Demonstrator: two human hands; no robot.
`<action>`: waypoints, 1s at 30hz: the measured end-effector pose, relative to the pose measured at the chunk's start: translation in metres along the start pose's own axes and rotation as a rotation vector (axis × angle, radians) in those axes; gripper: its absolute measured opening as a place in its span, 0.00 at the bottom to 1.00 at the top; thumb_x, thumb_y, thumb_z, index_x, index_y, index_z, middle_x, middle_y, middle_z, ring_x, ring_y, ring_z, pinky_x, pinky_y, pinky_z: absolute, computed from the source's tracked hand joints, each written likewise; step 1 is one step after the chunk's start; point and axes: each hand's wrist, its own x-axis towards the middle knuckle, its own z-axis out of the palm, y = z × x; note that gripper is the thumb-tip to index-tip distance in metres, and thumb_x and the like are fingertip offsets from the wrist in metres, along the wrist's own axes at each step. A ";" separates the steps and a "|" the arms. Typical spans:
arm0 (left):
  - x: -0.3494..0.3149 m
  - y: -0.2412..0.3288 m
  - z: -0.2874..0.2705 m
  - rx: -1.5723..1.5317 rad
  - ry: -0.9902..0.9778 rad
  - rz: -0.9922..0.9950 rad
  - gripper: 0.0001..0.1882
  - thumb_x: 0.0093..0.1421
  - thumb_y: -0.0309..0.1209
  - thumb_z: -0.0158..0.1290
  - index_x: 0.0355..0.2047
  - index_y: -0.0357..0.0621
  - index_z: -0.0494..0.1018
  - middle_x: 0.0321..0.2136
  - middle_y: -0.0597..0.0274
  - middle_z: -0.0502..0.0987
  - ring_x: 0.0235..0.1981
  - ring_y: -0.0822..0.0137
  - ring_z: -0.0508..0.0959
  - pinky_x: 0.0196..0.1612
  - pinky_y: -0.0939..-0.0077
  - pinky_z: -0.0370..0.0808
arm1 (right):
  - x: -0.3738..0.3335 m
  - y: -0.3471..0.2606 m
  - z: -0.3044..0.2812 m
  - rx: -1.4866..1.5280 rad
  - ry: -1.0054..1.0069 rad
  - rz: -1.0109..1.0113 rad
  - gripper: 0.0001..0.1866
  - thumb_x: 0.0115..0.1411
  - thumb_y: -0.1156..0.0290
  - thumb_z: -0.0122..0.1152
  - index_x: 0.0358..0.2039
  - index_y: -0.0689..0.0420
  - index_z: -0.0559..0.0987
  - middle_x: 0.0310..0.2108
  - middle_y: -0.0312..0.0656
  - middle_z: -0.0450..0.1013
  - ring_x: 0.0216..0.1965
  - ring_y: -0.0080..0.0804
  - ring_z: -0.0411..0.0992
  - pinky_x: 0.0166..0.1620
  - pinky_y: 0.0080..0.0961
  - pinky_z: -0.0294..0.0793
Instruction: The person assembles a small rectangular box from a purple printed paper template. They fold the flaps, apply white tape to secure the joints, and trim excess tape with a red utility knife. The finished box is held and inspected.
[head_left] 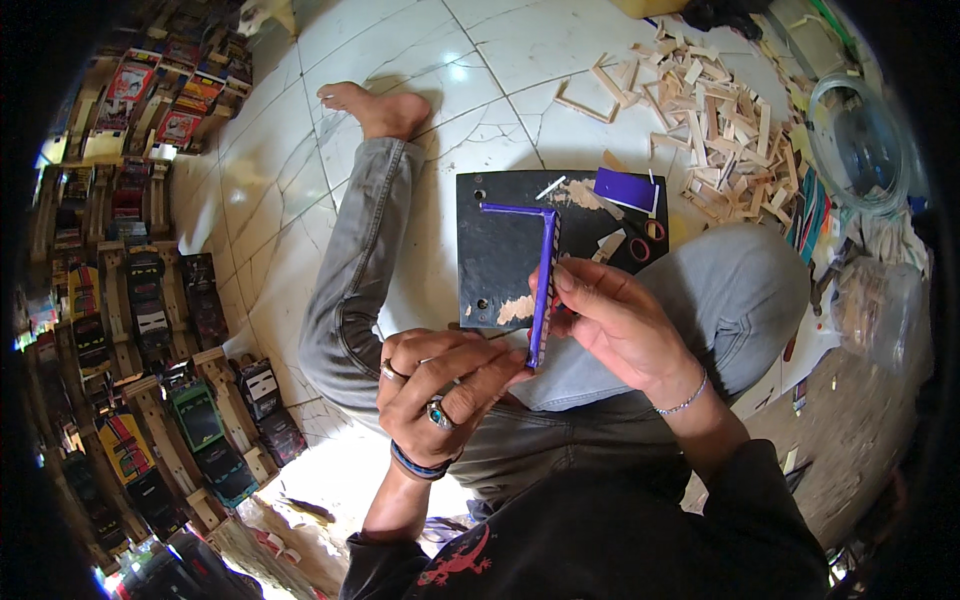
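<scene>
Between my two hands is an L-shaped strip [544,285] covered in shiny purple, its short arm reaching left above the black board. My left hand [440,390], with rings on its fingers, pinches the strip's near end. Around the middle of the long arm, the thumb and fingers of my right hand [625,325] close on it. Something red shows by the right fingertips, mostly hidden. Under the strip lies a worn black board [500,255] with peeled patches. A purple sheet [627,188] and a pair of scissors [645,243] rest at its right side.
Beyond the board to the right, small wooden pieces [720,130] lie heaped on the white tiled floor [490,60]. Rows of wooden holders with dark, colourful packages [150,300] line the left. A coiled clear hose [855,140] and a plastic bag [880,310] are far right.
</scene>
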 end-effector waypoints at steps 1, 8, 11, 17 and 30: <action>0.000 0.001 0.000 0.002 -0.005 -0.007 0.21 0.42 0.34 0.75 0.39 0.54 0.84 0.36 0.73 0.84 0.40 0.69 0.81 0.41 0.72 0.75 | 0.000 0.000 0.000 0.005 0.003 0.000 0.16 0.73 0.59 0.59 0.53 0.55 0.81 0.42 0.30 0.78 0.41 0.16 0.72 0.42 0.21 0.71; 0.005 0.001 0.003 -0.068 -0.070 -0.055 0.17 0.44 0.33 0.74 0.36 0.51 0.82 0.36 0.72 0.84 0.38 0.68 0.81 0.40 0.72 0.73 | -0.003 -0.002 -0.002 0.044 -0.040 0.019 0.15 0.74 0.61 0.57 0.54 0.55 0.80 0.43 0.30 0.77 0.44 0.18 0.72 0.47 0.25 0.70; 0.008 -0.001 -0.001 -0.053 -0.127 -0.047 0.18 0.46 0.33 0.73 0.38 0.52 0.82 0.37 0.72 0.84 0.38 0.68 0.81 0.41 0.71 0.73 | -0.002 0.001 0.000 0.036 -0.023 0.009 0.16 0.73 0.60 0.59 0.54 0.55 0.80 0.41 0.27 0.76 0.42 0.15 0.71 0.43 0.21 0.70; 0.007 -0.006 -0.004 -0.081 -0.180 -0.046 0.19 0.47 0.33 0.72 0.41 0.52 0.81 0.40 0.71 0.83 0.40 0.66 0.81 0.43 0.69 0.73 | -0.003 0.003 -0.002 0.027 -0.048 0.009 0.15 0.74 0.61 0.57 0.54 0.55 0.80 0.40 0.29 0.76 0.41 0.17 0.71 0.44 0.22 0.69; 0.011 -0.002 -0.012 -0.477 -0.217 -0.347 0.14 0.55 0.25 0.69 0.42 0.41 0.82 0.40 0.58 0.83 0.40 0.60 0.83 0.43 0.69 0.79 | -0.002 0.008 0.001 0.119 -0.021 0.005 0.15 0.76 0.63 0.52 0.55 0.55 0.79 0.44 0.32 0.78 0.46 0.22 0.74 0.50 0.29 0.72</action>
